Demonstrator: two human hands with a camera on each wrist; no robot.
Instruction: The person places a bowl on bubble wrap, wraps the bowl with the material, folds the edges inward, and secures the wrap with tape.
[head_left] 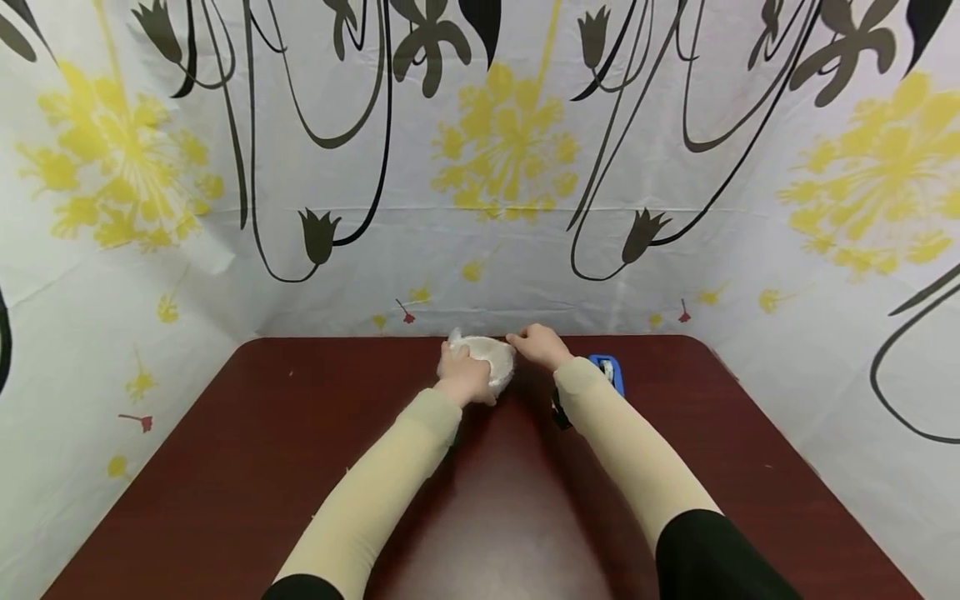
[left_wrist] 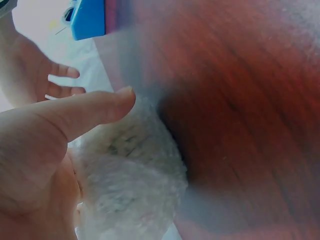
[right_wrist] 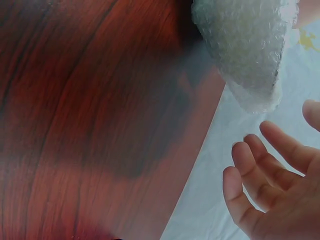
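Bubble-wrapped bundle sits at the far edge of the dark red counter, at 12 o'clock from the person. Left hand grips the bundle from its 7 o'clock side, thumb laid along the top. Right hand at the bundle's 3 o'clock, just beside it, fingers loose and spread, holding nothing. Blue tape dispenser at 3 o'clock of the right wrist.
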